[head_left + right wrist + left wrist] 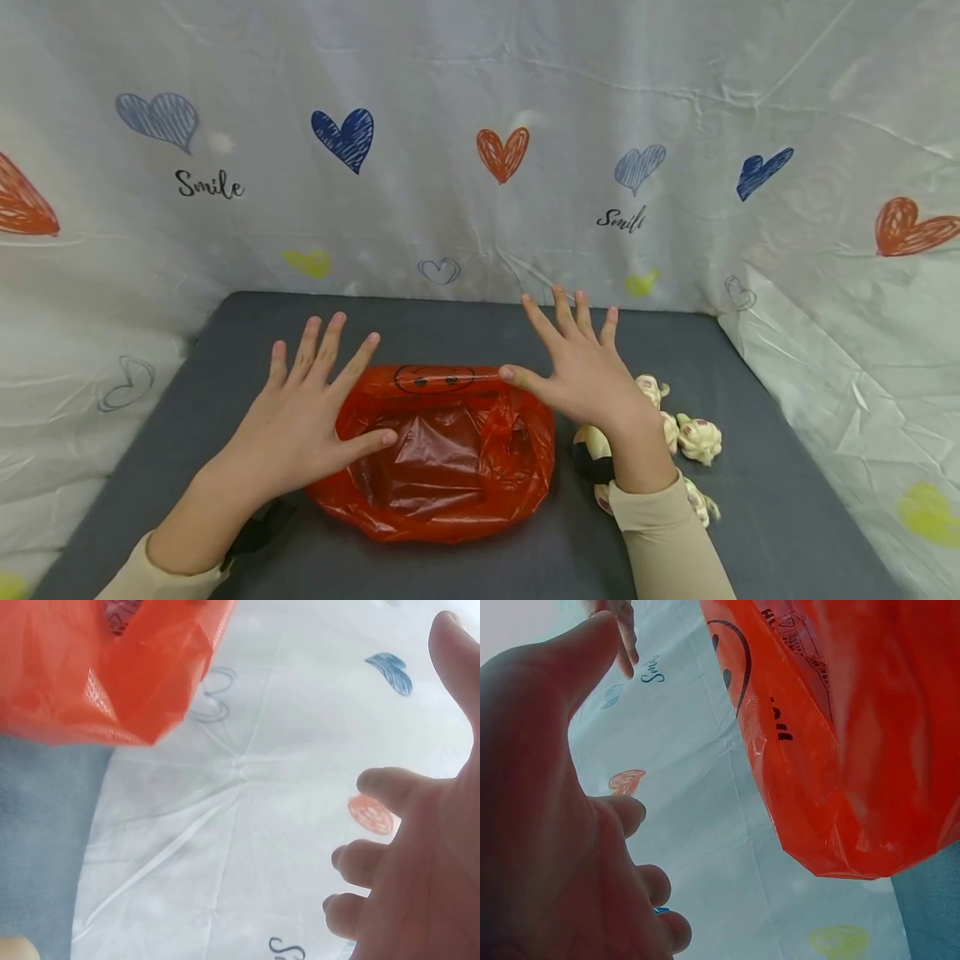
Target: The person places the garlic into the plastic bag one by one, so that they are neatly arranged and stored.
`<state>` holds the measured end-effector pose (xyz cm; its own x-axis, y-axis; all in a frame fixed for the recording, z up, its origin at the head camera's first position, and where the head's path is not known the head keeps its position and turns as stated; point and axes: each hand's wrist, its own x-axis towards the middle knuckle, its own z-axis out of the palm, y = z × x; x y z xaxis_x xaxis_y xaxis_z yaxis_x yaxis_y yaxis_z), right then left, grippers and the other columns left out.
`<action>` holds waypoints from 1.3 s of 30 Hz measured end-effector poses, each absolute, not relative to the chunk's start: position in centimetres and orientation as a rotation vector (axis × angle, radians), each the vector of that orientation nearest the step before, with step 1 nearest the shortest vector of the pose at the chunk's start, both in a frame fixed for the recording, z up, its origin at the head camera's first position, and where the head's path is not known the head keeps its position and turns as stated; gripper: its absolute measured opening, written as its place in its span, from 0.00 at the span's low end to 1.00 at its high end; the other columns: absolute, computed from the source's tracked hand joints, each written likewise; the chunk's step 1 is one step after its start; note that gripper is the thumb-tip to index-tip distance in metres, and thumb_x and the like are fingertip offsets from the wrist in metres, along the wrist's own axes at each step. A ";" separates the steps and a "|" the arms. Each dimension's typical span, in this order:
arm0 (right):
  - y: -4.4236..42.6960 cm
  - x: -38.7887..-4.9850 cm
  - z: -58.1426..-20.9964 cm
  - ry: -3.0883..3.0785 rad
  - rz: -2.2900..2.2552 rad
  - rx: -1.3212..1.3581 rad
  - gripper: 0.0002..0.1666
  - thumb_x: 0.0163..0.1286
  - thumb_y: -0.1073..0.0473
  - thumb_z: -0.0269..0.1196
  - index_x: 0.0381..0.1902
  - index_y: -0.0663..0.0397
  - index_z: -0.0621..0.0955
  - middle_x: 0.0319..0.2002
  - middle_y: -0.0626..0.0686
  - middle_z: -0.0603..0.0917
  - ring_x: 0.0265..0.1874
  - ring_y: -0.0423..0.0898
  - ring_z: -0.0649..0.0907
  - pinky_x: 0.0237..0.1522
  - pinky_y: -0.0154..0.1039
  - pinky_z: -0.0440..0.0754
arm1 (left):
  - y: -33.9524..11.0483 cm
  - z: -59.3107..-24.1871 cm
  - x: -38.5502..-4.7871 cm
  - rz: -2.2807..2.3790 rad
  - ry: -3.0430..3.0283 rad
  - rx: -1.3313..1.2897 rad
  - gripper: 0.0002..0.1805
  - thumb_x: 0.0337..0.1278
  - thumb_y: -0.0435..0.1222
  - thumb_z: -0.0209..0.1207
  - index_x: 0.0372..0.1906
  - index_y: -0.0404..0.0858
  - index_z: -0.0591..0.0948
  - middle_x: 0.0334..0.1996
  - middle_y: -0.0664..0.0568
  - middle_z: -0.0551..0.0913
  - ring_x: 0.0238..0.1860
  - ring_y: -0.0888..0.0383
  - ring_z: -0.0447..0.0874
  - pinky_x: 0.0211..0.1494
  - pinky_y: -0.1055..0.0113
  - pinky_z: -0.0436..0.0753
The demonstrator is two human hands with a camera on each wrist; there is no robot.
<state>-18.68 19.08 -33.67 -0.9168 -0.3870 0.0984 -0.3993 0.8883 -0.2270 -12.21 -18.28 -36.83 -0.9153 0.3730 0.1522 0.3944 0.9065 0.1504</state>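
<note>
A red plastic bag (pixel 427 527) with a black smiley print stands on the dark grey table, its mouth wide and facing up. On its left side my left hand (pixel 296 429) is raised with fingers spread, holding nothing. My right hand (pixel 588 379) is spread in the same way over the bag's far right side, also without anything in it. Both wrist views show the bag, the left one its printed side (pixel 802 765), and each palm bare. Several pale bulbs that look like garlic (pixel 700 440) lie to the right, partly hidden behind my right wrist.
Behind the table (pixel 780 500) hangs a white sheet (pixel 435 75) printed with hearts and "Smile" lettering. It also comes down along the left and right sides. A small black object (pixel 258 529) shows at my left wrist.
</note>
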 end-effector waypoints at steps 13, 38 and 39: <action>21.7 -19.3 -33.0 -3.030 0.613 0.660 0.64 0.73 0.17 0.59 0.90 0.26 0.39 0.89 0.55 0.32 0.87 0.63 0.35 0.82 0.70 0.35 | -18.2 -36.9 -12.3 -0.347 -2.919 -0.704 0.59 0.68 0.78 0.52 0.91 0.57 0.43 0.90 0.46 0.32 0.89 0.42 0.25 0.86 0.36 0.42; 26.0 -20.0 -33.8 -2.934 0.747 0.586 0.49 0.81 0.29 0.61 0.88 0.44 0.63 0.81 0.57 0.71 0.74 0.62 0.77 0.72 0.67 0.74 | -22.2 -41.9 -9.8 -1.058 -2.705 -0.633 0.42 0.70 0.46 0.74 0.83 0.56 0.68 0.87 0.51 0.53 0.80 0.32 0.61 0.57 0.19 0.74; 26.3 -19.9 -33.9 -2.921 0.741 0.578 0.48 0.81 0.30 0.61 0.87 0.46 0.64 0.78 0.59 0.75 0.70 0.62 0.80 0.70 0.67 0.76 | -22.4 -42.2 -9.6 -1.101 -2.715 -0.660 0.41 0.70 0.45 0.74 0.83 0.56 0.69 0.88 0.52 0.50 0.80 0.30 0.59 0.57 0.18 0.73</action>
<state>-19.93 26.29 -33.94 -0.9264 -0.3408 0.1603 -0.3760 0.8126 -0.4454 -9.64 -22.43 -42.24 -0.8944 0.3445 0.2853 0.4459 0.6364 0.6294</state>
